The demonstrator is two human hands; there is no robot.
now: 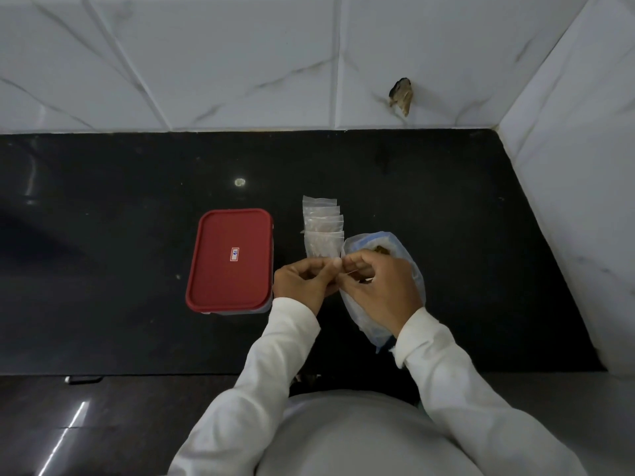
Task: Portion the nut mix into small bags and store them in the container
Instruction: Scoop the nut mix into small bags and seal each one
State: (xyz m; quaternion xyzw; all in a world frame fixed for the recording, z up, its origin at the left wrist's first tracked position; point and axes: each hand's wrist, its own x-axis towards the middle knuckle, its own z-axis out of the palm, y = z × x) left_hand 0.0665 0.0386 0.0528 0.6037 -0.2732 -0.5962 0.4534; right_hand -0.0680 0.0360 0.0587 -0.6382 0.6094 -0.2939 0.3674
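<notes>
Large clear bag (386, 240) of nut mix (380, 249) lies on the black table (103, 242), right of centre, its length running toward the person. Brown contents show at its far end; the rest is hidden under the right hand (381, 286).

Both hands are held together above the near half of this bag. Left hand (304, 283): fingers curled, thumb and fingertips pinching. Right hand: same posture, fingertips meeting the left. Between them is a strip of thin clear plastic (352, 272); whether it is a small bag or the large bag's edge cannot be told.

Small zip bags (323, 228) lie overlapped in a short row just beyond the left hand, beside the large bag; contents unclear.

Container (229, 259): rectangular, red lid fitted, label at centre, left of the hands. Interior not visible.

Marble-pattern tiled wall (240, 63) behind and to the right.
</notes>
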